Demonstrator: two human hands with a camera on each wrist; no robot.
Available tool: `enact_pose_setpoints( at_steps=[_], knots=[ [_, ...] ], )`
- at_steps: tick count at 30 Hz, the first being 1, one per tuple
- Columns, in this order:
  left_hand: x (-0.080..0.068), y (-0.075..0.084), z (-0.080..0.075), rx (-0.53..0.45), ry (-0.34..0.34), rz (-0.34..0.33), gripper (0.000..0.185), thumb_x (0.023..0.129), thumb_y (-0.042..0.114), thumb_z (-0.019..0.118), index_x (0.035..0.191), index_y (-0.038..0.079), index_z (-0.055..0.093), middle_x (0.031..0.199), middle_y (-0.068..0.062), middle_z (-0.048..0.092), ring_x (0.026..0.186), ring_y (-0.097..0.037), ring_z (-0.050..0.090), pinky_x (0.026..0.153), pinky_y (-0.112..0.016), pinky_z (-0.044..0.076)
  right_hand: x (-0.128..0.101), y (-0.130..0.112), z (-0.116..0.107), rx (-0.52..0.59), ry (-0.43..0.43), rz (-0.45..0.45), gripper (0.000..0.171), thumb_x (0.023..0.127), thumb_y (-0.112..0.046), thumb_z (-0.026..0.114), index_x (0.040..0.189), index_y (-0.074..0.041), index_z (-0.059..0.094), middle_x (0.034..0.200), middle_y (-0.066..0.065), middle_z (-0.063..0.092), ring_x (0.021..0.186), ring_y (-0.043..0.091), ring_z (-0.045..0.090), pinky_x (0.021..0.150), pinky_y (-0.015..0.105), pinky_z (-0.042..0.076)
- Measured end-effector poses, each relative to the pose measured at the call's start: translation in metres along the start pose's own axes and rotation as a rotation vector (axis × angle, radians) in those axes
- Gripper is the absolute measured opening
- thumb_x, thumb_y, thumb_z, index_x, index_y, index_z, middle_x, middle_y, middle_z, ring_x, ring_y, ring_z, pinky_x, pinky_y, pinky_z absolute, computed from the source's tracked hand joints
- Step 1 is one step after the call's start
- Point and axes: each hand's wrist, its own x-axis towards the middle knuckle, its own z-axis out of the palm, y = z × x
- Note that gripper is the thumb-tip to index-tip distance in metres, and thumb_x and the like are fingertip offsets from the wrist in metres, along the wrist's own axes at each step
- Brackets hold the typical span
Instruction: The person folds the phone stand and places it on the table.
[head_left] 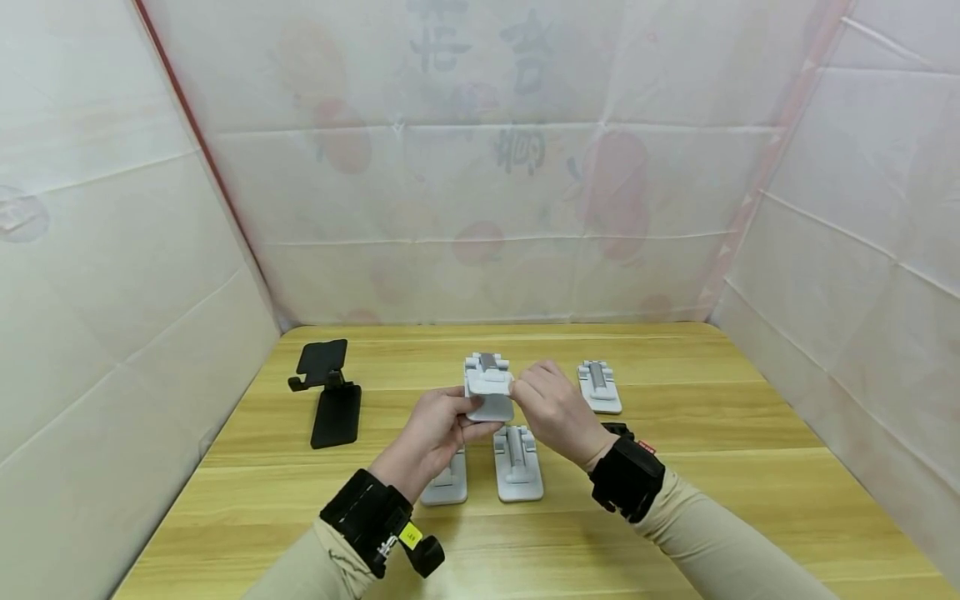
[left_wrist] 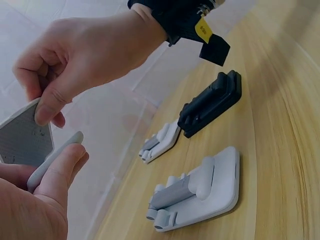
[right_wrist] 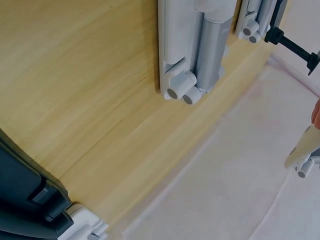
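Observation:
A white folding phone stand [head_left: 491,408] is held up over the table's middle, its top plate partly raised from its base. My left hand [head_left: 433,429] grips the base, thumb above and fingers below. With thumb and fingers, my right hand [head_left: 555,410] pinches the edge of the top plate, which shows a grey pad [left_wrist: 27,135] in the left wrist view. Directly below in the head view lies a folded white stand [head_left: 518,475]; another folded white stand [head_left: 445,492] is partly hidden by my left hand.
An unfolded black phone stand [head_left: 336,415] stands at the left. Back right lies a folded white stand [head_left: 600,387]. A folded black stand [left_wrist: 212,102] is mostly hidden behind my right wrist in the head view. Fabric walls [head_left: 480,283] enclose the table's back and sides.

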Motion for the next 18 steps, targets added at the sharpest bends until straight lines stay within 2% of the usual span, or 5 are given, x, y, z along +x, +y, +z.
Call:
enact_pose_setpoints(
  at_steps=[13, 18],
  knots=[
    [-0.0013, 0.0022, 0.0022, -0.039, -0.003, -0.011, 0.043, 0.103, -0.005, 0.042, 0.145, -0.015, 0.042, 0.138, -0.038, 0.053, 0.127, -0.042, 0.056, 0.097, -0.038, 0.059, -0.0018, -0.0009, 0.0001, -0.023, -0.016, -0.016, 0.032, 0.104, 0.005, 0.032, 0.086, -0.006, 0.056, 0.075, 0.001, 0.05, 0.072, 0.017, 0.056, 0.074, 0.031, 0.052],
    [-0.0015, 0.0018, 0.0014, -0.057, -0.027, -0.005, 0.044, 0.103, -0.002, 0.04, 0.146, -0.014, 0.041, 0.139, -0.038, 0.052, 0.128, -0.041, 0.056, 0.099, -0.04, 0.058, -0.0028, 0.0005, -0.0006, -0.021, -0.034, -0.02, 0.029, 0.1, 0.008, 0.036, 0.086, -0.006, 0.056, 0.075, 0.001, 0.051, 0.074, 0.017, 0.058, 0.074, 0.031, 0.052]
  ],
)
